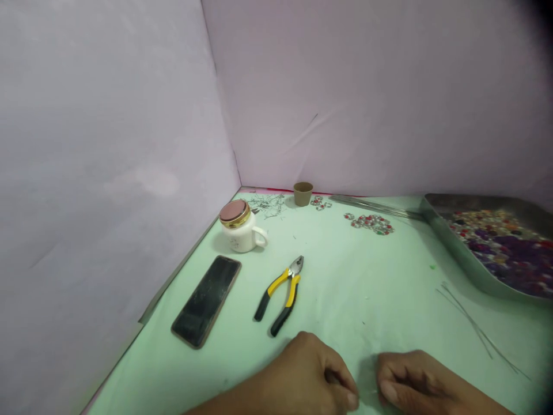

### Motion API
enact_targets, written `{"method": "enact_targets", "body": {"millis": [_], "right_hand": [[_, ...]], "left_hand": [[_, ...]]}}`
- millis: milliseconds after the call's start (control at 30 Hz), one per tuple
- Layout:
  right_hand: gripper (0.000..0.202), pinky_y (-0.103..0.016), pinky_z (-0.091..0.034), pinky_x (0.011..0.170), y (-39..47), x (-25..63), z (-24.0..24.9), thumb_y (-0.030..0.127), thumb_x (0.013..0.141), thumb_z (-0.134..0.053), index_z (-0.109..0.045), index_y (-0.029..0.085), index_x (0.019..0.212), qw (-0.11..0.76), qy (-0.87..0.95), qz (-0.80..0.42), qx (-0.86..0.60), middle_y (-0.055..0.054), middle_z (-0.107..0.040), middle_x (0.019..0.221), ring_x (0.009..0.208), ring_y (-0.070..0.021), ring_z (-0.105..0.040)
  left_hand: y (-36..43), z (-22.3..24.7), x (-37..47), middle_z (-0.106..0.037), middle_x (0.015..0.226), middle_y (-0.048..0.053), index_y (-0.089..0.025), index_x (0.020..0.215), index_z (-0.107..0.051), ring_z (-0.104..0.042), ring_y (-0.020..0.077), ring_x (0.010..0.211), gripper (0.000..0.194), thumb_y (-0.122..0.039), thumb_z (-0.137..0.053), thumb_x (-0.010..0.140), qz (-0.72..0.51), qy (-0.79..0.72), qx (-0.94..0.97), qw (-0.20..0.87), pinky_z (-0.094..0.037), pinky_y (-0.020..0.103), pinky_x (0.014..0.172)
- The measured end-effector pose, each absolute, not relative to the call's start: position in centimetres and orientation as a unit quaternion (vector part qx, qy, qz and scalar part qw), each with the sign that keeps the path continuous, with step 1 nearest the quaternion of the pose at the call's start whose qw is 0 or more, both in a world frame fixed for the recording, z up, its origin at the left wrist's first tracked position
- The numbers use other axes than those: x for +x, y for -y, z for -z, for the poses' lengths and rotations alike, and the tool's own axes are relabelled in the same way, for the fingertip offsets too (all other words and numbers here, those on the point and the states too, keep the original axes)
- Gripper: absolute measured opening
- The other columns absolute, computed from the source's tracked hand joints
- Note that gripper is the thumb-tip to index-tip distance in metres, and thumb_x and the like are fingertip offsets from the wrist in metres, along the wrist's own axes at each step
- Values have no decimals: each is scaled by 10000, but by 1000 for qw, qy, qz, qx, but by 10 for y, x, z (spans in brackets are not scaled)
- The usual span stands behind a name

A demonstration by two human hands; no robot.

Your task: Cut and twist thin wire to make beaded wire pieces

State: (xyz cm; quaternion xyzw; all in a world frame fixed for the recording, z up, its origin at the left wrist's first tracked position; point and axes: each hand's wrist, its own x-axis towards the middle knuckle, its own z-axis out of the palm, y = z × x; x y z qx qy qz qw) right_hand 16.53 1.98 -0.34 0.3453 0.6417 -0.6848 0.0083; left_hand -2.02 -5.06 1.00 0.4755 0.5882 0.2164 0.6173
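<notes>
My left hand (313, 374) is low in the middle of the view, its fingers curled in and thumb and forefinger pressed together. My right hand (417, 380) faces it across a small gap, also closed. What either holds, if anything, is hidden or too small to make out. Just beyond my left hand lie pliers (285, 291) with yellow and black handles, their grips spread apart. A few thin wires (473, 325) rest on the green table to the right of my right hand.
A metal tray (460, 256) of mixed beads stands at the right. Further back are beaded pieces (371, 223), long wires (375, 206), a small brown cup (303, 195) and wire scraps (268, 205). On the left are a lidded white mug (242, 235) and a phone (207, 301).
</notes>
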Motion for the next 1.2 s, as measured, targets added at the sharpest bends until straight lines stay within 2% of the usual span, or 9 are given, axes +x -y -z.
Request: {"method": "enact_targets", "body": {"millis": [167, 267, 367, 500, 600, 767, 1000, 1200], "right_hand": [[335, -209, -309, 436, -23, 159, 4, 443, 623, -606, -483, 136, 571, -76, -555, 727, 397, 0, -511, 464, 409, -76, -425], [324, -219, -349, 451, -24, 161, 3, 410, 589, -648, -520, 114, 557, -114, -528, 740, 401, -8, -529, 449, 404, -78, -455], [312, -243, -400, 506, -27, 164, 3, 339, 544, -700, -587, 87, 690, -151, -493, 772, 372, -8, -557, 496, 444, -85, -498], [361, -270, -433, 489, -26, 164, 6, 267, 534, -717, -566, 94, 813, -197, -439, 786, 387, -15, -589, 578, 444, -99, -527], [412, -256, -432, 466, -22, 163, 6, 219, 553, -702, -527, 97, 904, -204, -454, 778, 383, -3, -594, 568, 440, -99, -528], [465, -267, -449, 490, -16, 164, 6, 168, 582, -664, -473, 87, 998, -193, -495, 768, 356, 7, -597, 558, 463, -106, -540], [460, -264, -454, 502, -12, 166, 9, 142, 583, -652, -477, 84, 1004, -216, -531, 746, 340, 6, -589, 577, 516, -111, -549], [443, -247, -434, 469, -12, 164, 7, 152, 593, -638, -489, 88, 1005, -236, -545, 729, 340, 13, -570, 575, 495, -96, -520]], "left_hand": [[49, -2, -15, -551, 512, 1, -116, 651, -641, -463, 96, 468, 201, -219, -477, 598, -227, -615, 467, 594, -317, 198, 432], [45, 2, -15, -573, 513, 2, -122, 599, -604, -471, 96, 479, 153, -163, -458, 584, -227, -606, 473, 599, -318, 198, 450], [36, -1, -16, -556, 470, -6, -120, 559, -561, -387, 70, 418, 111, -159, -460, 583, -221, -606, 471, 601, -271, 195, 424], [30, -11, -18, -510, 466, -32, -122, 587, -569, -303, 57, 402, 144, -216, -470, 631, -210, -593, 490, 604, -215, 194, 402], [31, -14, -16, -447, 452, -54, -125, 609, -577, -271, 53, 406, 163, -246, -480, 657, -224, -594, 497, 591, -197, 192, 401], [33, -11, -4, -467, 476, -45, -129, 606, -577, -297, 54, 429, 131, -221, -494, 649, -294, -589, 512, 551, -217, 191, 422], [32, -11, 10, -466, 429, -47, -126, 562, -551, -287, 41, 388, 62, -121, -490, 576, -331, -585, 498, 548, -215, 199, 416], [28, -8, 5, -466, 452, -30, -103, 599, -578, -329, 48, 406, 109, -103, -479, 554, -328, -578, 490, 564, -228, 204, 418]]}}
